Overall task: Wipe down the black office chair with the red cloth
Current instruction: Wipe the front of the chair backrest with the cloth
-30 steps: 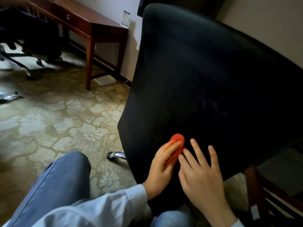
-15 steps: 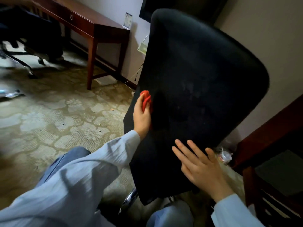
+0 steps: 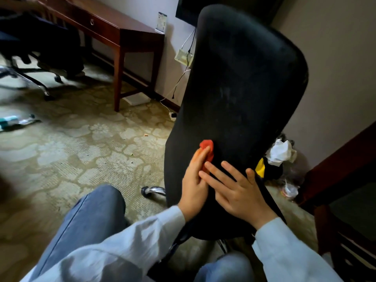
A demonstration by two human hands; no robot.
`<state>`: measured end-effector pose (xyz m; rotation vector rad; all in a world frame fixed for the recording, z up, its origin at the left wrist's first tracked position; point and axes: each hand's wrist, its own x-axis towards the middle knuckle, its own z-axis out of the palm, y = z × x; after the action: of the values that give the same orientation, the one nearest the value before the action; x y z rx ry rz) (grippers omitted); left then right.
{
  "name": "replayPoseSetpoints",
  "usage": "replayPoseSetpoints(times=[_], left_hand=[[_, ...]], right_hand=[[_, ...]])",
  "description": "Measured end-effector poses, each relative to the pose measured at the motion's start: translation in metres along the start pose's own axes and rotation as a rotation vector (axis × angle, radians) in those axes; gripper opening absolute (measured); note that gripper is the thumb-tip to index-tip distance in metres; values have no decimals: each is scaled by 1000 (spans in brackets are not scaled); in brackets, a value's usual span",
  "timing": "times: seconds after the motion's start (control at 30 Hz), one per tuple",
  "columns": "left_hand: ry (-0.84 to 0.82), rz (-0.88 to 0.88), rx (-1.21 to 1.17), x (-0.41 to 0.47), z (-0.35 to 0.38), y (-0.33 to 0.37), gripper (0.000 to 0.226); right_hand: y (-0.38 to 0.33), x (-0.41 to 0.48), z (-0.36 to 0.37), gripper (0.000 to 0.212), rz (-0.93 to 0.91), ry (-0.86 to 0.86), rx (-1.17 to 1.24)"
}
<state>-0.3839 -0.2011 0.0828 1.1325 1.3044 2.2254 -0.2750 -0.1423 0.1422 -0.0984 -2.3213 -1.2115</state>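
The small wadded red cloth (image 3: 207, 148) sits low on the backrest of the black fabric office chair (image 3: 244, 88), pinched against it by the left hand (image 3: 194, 180); the right hand (image 3: 238, 193) lies flat beside it, fingers spread; best to press firmly in overlapping strokes while that palm steadies the backrest.

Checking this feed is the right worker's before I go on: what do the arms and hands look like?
The left hand and right hand are bare: no gloves, and no rings show on the fingers. Each arm wears a long, loose, pale blue-grey sleeve, left sleeve and right sleeve alike, ending in a plain cuff at the wrist. No watch or markings show.
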Motion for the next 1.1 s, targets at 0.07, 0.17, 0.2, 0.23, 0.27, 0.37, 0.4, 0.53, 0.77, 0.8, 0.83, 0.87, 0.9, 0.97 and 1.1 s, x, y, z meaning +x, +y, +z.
replayPoseSetpoints(times=[0.07, 0.17, 0.2, 0.23, 0.27, 0.37, 0.4, 0.53, 0.77, 0.8, 0.83, 0.87, 0.9, 0.97, 1.1], left_hand=[[-46, 29, 46, -23, 1, -1, 61], [-27, -37, -125, -36, -4, 6, 47], [38, -57, -171, -32, -5, 14, 43], [122, -68, -207, -22, -6, 23, 39], [224, -84, -241, -9, -6, 32, 37], [421, -87, -251, 43, -9, 47, 35], [405, -86, -228, 58, -8, 49, 35], [207, -73, -134, 85, 8, 47, 36], [174, 108, -62, 50, 22, 55, 37], [135, 149, -71, 42, 22, 57, 38], [101, 176, -68, 33, 22, 59, 39], [74, 187, -48, 24, 21, 59, 40], [55, 191, -14, 16, 19, 59, 40], [10, 233, 53, 1, 12, 57, 39], [-133, 490, 249, -15, -1, 55, 34]], right_hand=[[0, 5, 1, 58, 15, 4, 57], [-2, 9, 1, 66, 20, 12, 154], [-2, 10, 1, 69, 21, 16, 187], [-3, 9, 0, 71, 27, 30, 212], [-4, 9, 0, 71, 41, 56, 222], [-4, 6, -2, 60, 172, 175, 191], [-3, 4, -2, 53, 250, 209, 199], [-4, 3, -9, 70, 631, 136, 502], [-9, 8, -14, 75, 793, -52, 885], [-6, 7, -15, 75, 792, -74, 932], [-3, 6, -14, 77, 790, -90, 975], [-1, 7, -14, 78, 793, -100, 1025], [2, 7, -13, 77, 806, -101, 1085], [4, 9, -16, 76, 825, -73, 1174], [9, 15, -32, 78, 817, 35, 1228]])
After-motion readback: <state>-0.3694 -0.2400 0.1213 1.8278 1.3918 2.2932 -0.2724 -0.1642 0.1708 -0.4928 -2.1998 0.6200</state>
